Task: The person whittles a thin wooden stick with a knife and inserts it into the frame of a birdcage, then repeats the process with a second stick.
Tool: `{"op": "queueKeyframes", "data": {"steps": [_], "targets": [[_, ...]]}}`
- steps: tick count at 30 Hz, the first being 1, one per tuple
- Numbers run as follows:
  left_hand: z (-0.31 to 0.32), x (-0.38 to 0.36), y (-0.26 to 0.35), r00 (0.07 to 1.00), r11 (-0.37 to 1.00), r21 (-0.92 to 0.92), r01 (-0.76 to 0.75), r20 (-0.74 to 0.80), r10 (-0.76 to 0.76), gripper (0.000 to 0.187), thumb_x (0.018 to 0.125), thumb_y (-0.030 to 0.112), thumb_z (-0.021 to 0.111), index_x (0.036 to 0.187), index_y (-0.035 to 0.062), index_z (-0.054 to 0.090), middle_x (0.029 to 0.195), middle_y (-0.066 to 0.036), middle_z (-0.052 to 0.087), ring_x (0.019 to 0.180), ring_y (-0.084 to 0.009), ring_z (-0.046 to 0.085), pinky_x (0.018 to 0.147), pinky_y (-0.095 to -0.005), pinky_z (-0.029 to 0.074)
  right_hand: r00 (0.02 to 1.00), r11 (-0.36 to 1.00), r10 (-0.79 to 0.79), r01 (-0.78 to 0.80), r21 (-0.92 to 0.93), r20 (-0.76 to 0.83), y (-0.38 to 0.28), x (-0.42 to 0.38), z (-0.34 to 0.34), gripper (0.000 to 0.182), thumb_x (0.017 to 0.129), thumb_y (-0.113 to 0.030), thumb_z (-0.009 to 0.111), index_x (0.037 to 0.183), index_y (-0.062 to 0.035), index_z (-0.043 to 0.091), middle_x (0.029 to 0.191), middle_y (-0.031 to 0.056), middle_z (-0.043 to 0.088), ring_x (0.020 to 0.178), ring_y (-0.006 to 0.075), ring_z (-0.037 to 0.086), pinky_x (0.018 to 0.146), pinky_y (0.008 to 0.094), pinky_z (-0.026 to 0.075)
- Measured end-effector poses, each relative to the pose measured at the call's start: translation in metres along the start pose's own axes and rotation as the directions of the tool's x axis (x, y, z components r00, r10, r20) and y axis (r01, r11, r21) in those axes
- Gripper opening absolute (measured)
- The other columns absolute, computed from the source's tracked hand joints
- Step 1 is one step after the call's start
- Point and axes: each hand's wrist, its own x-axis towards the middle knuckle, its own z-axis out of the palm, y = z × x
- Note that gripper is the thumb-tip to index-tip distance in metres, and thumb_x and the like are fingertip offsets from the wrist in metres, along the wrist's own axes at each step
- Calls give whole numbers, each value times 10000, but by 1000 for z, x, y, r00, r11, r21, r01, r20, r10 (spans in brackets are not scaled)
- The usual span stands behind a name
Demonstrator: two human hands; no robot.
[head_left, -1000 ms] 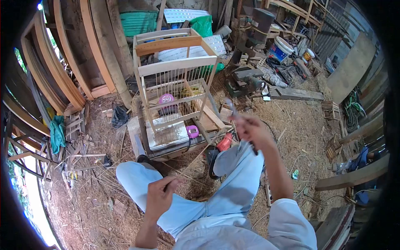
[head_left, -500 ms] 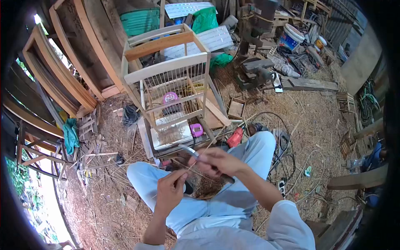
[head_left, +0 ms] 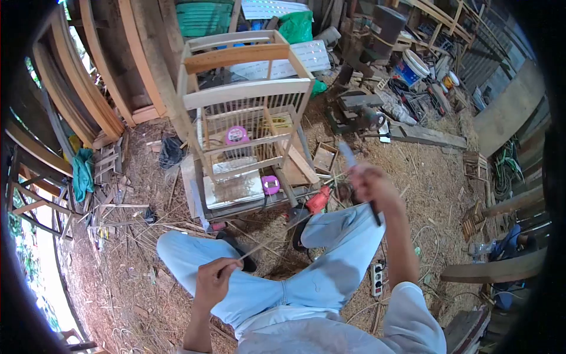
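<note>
My left hand (head_left: 213,282), low over my left thigh, pinches one end of a thin bamboo stick (head_left: 268,241) that slants up and away to the right. Raised to the right above my other knee, my right hand (head_left: 372,187) is wrapped around a knife (head_left: 346,154). Its pale blade points up and left and is smeared by motion; the dark handle end shows below the fist. The blade is apart from the stick. Beyond my knees stands a wooden cage frame (head_left: 247,88) with thin upright bars.
Two pink tape measures (head_left: 270,184) lie at the cage's low stand. A red power tool (head_left: 318,199) rests by my right foot, and a power strip (head_left: 377,279) is right of my leg. Shavings and sticks cover the floor. A bench vise (head_left: 359,112) stands ahead right.
My right hand has swung up and right with the knife, away from my left hand. The left hand has shifted slightly left and down, still holding the stick.
</note>
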Motion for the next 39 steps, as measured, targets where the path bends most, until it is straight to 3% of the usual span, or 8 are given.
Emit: {"op": "queueKeyframes", "data": {"steps": [8,12,18,24,26,31,34,39], "targets": [[12,14,17,991,994,19,-105,-87,107,147,907,52,558,1016,21,652,807,-110,681,553,-151,536,510,-286,415,913,995,-56,17,100,405,25,-26,128,436,991,-280,465,1407,-168,398,641,-28,446,495,50,380,405,188,281],[3,5,4,986,987,-39,-155,-74,151,148,893,15,561,1012,8,649,903,-136,694,734,-192,670,616,-280,486,877,965,-30,-99,242,480,38,-15,153,349,1000,-189,440,1305,-26,486,636,-32,431,496,45,361,402,192,249],[-10,-7,-5,974,973,-59,-223,-62,220,98,890,37,575,943,-9,644,770,-124,646,657,-203,591,605,-293,450,837,994,87,-37,-104,540,8,-12,147,290,988,-188,473,1131,22,613,675,-23,512,466,29,337,391,196,223],[-19,-9,-12,975,978,-39,-206,-88,202,87,888,18,560,915,-6,639,754,-117,638,637,-177,577,600,-290,448,959,972,20,48,-232,283,4,2,125,221,963,-152,481,1029,-20,647,602,-46,449,427,34,320,377,193,224],[-46,-21,-33,991,999,32,-30,-131,34,122,868,-43,545,918,1,647,745,-123,637,576,-157,540,538,-267,428,947,991,-117,92,-97,-301,-13,30,51,212,952,-167,477,971,-36,642,636,-23,516,458,43,397,383,209,272],[-9,-3,-37,991,999,-23,-49,-128,46,144,951,109,503,985,35,621,692,-109,605,532,-176,511,544,-291,418,936,922,-210,286,-261,283,21,9,79,223,956,-173,495,1141,-84,582,636,-6,501,514,51,427,413,200,313],[10,13,-14,995,999,12,-40,-91,41,128,945,95,505,987,42,613,694,-140,581,539,-212,516,539,-326,401,873,995,-103,92,47,477,51,2,141,475,986,-148,434,1446,-121,322,618,-10,471,481,59,384,415,191,309],[15,7,-18,996,995,57,-87,-8,88,100,929,80,525,992,56,598,756,-141,617,613,-300,594,564,-354,447,851,987,-102,21,160,515,50,2,152,341,995,-233,460,1207,12,564,655,-13,499,472,30,356,386,193,234]]}}
